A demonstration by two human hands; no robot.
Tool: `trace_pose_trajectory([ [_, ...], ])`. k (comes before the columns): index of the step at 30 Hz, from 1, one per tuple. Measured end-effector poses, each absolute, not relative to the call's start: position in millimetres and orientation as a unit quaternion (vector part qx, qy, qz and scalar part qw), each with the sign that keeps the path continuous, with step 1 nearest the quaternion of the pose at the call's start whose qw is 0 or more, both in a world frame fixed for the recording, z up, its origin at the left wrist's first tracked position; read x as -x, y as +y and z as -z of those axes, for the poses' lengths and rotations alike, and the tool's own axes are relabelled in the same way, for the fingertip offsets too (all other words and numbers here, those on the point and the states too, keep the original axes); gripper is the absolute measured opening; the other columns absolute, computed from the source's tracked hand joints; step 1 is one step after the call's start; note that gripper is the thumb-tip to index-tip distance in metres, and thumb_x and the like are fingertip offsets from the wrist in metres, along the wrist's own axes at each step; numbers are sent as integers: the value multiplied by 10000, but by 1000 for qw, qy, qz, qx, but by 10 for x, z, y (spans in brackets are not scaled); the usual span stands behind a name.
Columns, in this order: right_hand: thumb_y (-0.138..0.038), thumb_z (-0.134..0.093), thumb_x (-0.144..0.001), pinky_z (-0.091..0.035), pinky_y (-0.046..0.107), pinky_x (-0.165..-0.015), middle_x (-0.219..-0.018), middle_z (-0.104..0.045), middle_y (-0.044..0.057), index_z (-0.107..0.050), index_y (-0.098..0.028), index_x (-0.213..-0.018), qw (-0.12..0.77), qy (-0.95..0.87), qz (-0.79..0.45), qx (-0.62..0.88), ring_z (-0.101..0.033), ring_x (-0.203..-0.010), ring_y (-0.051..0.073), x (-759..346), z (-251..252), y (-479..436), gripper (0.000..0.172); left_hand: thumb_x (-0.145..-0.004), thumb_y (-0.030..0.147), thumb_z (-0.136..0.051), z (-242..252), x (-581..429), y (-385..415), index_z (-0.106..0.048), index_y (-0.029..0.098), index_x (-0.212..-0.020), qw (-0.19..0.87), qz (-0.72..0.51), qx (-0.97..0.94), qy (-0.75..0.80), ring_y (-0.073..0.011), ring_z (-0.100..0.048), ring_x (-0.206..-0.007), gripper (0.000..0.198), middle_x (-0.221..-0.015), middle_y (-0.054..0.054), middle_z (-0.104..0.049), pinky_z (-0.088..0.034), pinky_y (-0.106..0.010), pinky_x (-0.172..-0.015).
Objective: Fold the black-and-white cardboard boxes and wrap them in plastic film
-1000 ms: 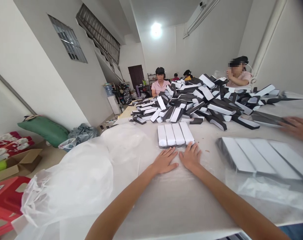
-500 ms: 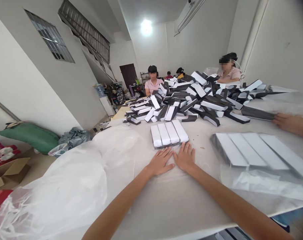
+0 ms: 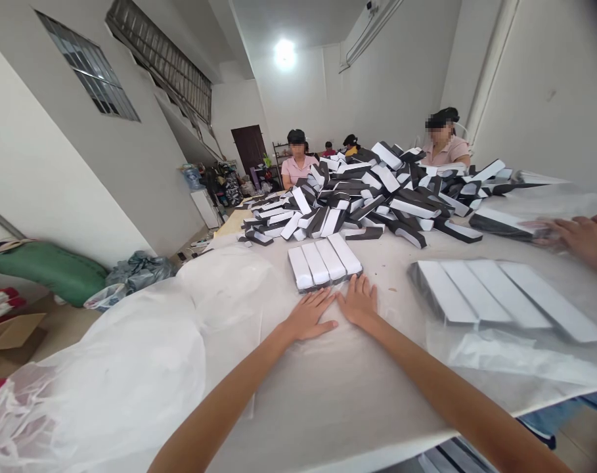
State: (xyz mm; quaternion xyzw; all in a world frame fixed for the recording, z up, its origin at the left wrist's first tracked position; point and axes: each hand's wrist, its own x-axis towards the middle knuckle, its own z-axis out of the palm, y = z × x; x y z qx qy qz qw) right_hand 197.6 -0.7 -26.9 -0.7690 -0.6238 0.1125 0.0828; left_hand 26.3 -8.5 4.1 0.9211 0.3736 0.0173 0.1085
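Observation:
My left hand (image 3: pixel 309 314) lies flat on the pale covered table (image 3: pixel 298 394), fingers stretched toward a row of several white-and-black boxes (image 3: pixel 322 259). Close beside it, my right hand (image 3: pixel 360 299) also rests palm down, its fingertips at the near right edge of the same row. Neither hand grips anything. The boxes stand side by side, white faces up, black along the near edge. Beyond them rises a large loose heap of similar white-and-black boxes (image 3: pixel 372 190).
At right, a clear plastic bag (image 3: pixel 495 348) holds more white boxes (image 3: pixel 505 292). A co-worker's hand (image 3: pixel 591 236) touches a plastic-wrapped black-and-white piece there. White plastic bags (image 3: pixel 131 368) cover the table's left side. Two people in pink sit behind the heap. A green sack (image 3: pixel 46 272) lies at far left.
The view has shifted slightly. My hands remain flat by the row of boxes. At right, the co-worker's hand has lifted a little and the wrapped piece shows more white.

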Motion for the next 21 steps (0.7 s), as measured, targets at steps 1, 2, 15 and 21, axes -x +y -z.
trace_pose_trajectory([
  [1, -506, -180, -931, 15, 488, -1130, -1551, -13, 205, -19, -26, -1496, 83, -620, -117, 771, 14, -1433, 303, -1973, 263, 0, 758, -860, 694, -307, -41, -263, -85, -126, 276, -1506, 108, -21, -922, 372, -262, -121, -1437, 790, -1567, -48, -107, -122, -455, -1162],
  [2, -508, -177, -931, 21, 498, -1126, -1551, -15, 205, -15, -39, -1499, 83, -618, -121, 772, 20, -1432, 303, -1971, 256, 5, 754, -860, 691, -313, -39, -262, -83, -124, 280, -1506, 107, -26, -923, 370, -263, -127, -1436, 788, -1567, -46, -113, -126, -455, -1161],
  [15, -581, -134, -916, 49, 642, -1048, -1558, 62, 170, 38, -125, -1505, 34, -602, -157, 782, 80, -1423, 327, -1955, 109, 53, 765, -843, 719, -302, -75, -164, 128, -168, 271, -1497, 120, -7, -911, 395, -249, -114, -1439, 804, -1569, -44, -108, -112, -456, -1159],
  [21, -627, -164, -894, 28, 651, -1043, -1558, 95, 153, 39, -154, -1508, 3, -606, -179, 775, 95, -1415, 353, -2008, 29, -22, 802, -844, 728, -266, -124, -115, 107, -132, 278, -1500, 142, 27, -886, 440, -282, -54, -1440, 807, -1569, -61, -34, -73, -530, -1136],
])
